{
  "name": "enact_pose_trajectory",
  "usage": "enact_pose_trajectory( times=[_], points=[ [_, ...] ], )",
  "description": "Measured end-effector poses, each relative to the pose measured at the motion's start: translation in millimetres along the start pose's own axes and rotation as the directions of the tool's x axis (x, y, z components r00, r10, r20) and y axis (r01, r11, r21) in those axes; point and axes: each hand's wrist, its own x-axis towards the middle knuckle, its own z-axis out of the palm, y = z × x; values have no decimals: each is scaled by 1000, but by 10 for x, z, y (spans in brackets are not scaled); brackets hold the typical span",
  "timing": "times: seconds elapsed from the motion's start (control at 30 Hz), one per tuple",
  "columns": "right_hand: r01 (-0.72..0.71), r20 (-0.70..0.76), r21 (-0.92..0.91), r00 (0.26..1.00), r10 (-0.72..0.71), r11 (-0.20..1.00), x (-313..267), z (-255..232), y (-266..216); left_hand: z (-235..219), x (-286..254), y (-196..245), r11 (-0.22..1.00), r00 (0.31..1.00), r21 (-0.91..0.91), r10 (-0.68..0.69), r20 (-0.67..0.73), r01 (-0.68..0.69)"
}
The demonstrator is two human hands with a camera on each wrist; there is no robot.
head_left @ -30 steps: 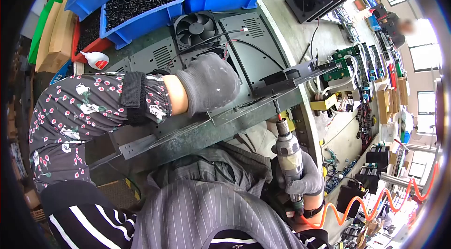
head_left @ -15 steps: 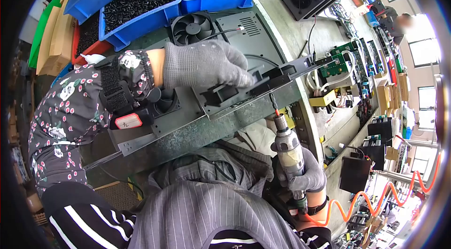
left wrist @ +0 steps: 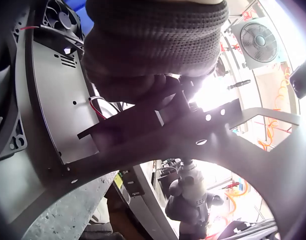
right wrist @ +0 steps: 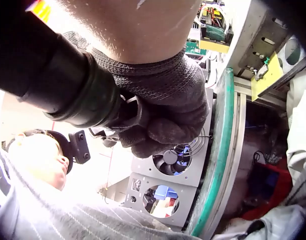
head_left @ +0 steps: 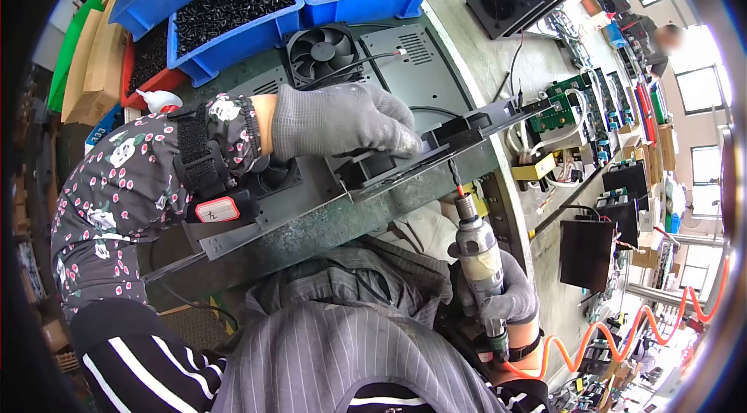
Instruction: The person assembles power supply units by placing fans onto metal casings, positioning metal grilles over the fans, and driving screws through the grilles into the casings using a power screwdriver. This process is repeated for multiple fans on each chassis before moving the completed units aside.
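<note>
In the head view my left hand (head_left: 342, 121), in a grey glove, bends its fingers down over a dark metal panel (head_left: 307, 195) with an upturned front edge. Its fingertips pinch a black rectangular part (left wrist: 128, 122) at the panel, best seen in the left wrist view; the glove hides some of it. My right hand (head_left: 510, 288), gloved too, grips a power screwdriver (head_left: 481, 257) by its body. The screwdriver points up, its bit (head_left: 456, 173) close to the panel's front edge. A black fan (head_left: 276, 175) sits in the panel below my left wrist.
Blue bins (head_left: 233, 16) of black screws and small black caps stand at the back. Another fan (head_left: 323, 53) lies on a flat grey panel (head_left: 420, 74) behind my left hand. An orange coiled hose (head_left: 599, 333) trails right. Circuit boards (head_left: 556, 105) stand beyond the bench edge.
My left hand has moved from over the middle of the panel, right and closer to its front edge, uncovering the fan below the wrist. My right hand keeps hold of the screwdriver, nearly still.
</note>
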Motion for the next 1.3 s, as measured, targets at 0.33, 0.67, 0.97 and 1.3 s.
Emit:
enact_pose_trajectory(
  times=[0.33, 0.67, 0.97, 1.3],
  points=[
    [0, -24, -50, 1000, -1, 999, -11, 36, -36, 3, 22, -35, 996, 1000, 90, -12, 15, 11],
    [79, 1, -170, 997, -80, 982, -32, -69, 118, -23, -289, 337, 877, 998, 479, -2, -63, 32],
    [199, 75, -343, 980, -184, 918, 447, -297, 460, 458, -696, 655, 620, 967, 761, 16, -253, 189],
    [210, 268, -347, 956, -118, 914, 474, -130, 469, 452, -620, 616, 315, 990, 949, 123, -73, 31]
  ],
)
